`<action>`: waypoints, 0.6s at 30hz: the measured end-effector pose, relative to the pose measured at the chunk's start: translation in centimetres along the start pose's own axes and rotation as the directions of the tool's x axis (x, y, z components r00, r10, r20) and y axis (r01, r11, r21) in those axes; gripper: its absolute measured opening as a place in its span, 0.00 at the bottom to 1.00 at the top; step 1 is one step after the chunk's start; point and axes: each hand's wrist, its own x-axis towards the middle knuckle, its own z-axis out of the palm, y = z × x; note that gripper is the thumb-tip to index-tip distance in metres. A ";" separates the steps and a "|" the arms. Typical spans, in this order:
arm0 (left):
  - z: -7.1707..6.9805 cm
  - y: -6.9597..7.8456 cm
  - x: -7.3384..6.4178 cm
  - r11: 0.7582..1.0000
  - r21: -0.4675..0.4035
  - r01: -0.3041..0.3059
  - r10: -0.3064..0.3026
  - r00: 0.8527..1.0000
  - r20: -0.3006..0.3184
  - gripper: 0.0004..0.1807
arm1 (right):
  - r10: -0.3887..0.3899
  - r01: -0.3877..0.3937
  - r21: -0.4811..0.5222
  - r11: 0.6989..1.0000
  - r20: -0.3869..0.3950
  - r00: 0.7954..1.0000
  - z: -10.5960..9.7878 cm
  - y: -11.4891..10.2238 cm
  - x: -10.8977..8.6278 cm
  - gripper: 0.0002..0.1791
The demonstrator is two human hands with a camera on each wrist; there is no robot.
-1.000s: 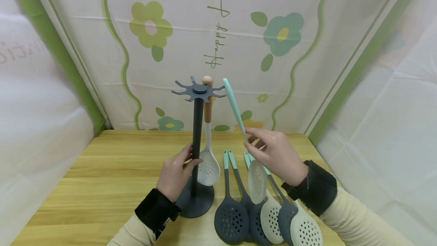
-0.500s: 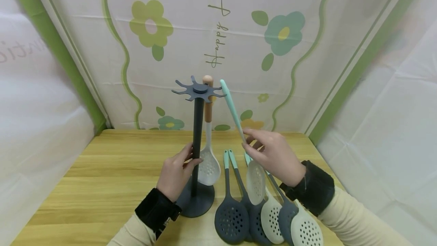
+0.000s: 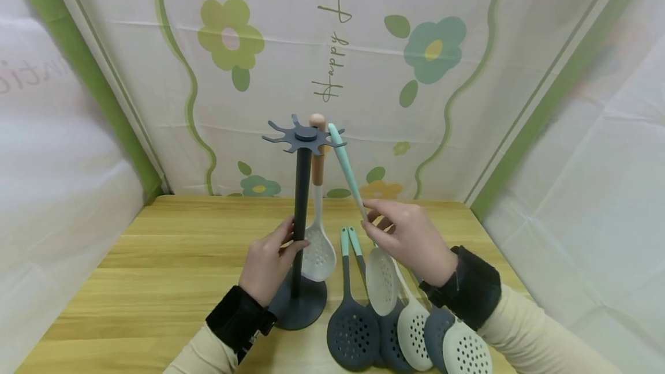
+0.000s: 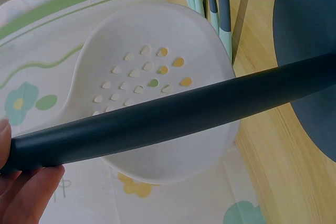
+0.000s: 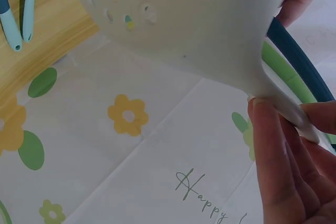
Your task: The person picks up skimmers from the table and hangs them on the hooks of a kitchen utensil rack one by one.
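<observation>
My left hand (image 3: pixel 266 264) grips the dark pole (image 3: pixel 301 189) of a utensil stand, whose round base rests on the table. At its top is a ring of forked hooks (image 3: pixel 303 136). A white skimmer (image 3: pixel 318 258) with a wooden handle hangs there, its perforated bowl behind the pole in the left wrist view. My right hand (image 3: pixel 407 238) pinches a second skimmer (image 3: pixel 381 281), pale with a mint handle, by its neck. That handle leans up and left, its tip overlapping the right-hand hooks; whether it touches them I cannot tell. Fingers and thumb (image 5: pixel 273 161) close on the neck.
Several skimmers lie side by side at the front right of the wooden table (image 3: pixel 130 281), among them a dark one (image 3: pixel 353 336) and a pale one (image 3: pixel 467 348). Their mint handles point away. A flower-printed cloth (image 3: pixel 280 62) rises behind the table.
My right hand has moved left and slightly down with the mint-handled skimmer, bringing the handle tip from beside the hooks to in among them. My left hand stays on the pole.
</observation>
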 end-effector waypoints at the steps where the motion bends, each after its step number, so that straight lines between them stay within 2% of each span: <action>1: 0.0 0.0 0.0 1.000 0.001 -0.003 0.003 1.000 -0.002 0.20 | 0.003 -0.003 0.004 1.000 0.002 1.000 0.1 0.0 0.0 0.16; 18: 0.0 0.0 0.0 1.000 0.004 -0.007 0.007 1.000 -0.007 0.20 | 0.050 -0.055 0.082 0.995 0.065 0.997 1.7 -0.6 0.5 0.14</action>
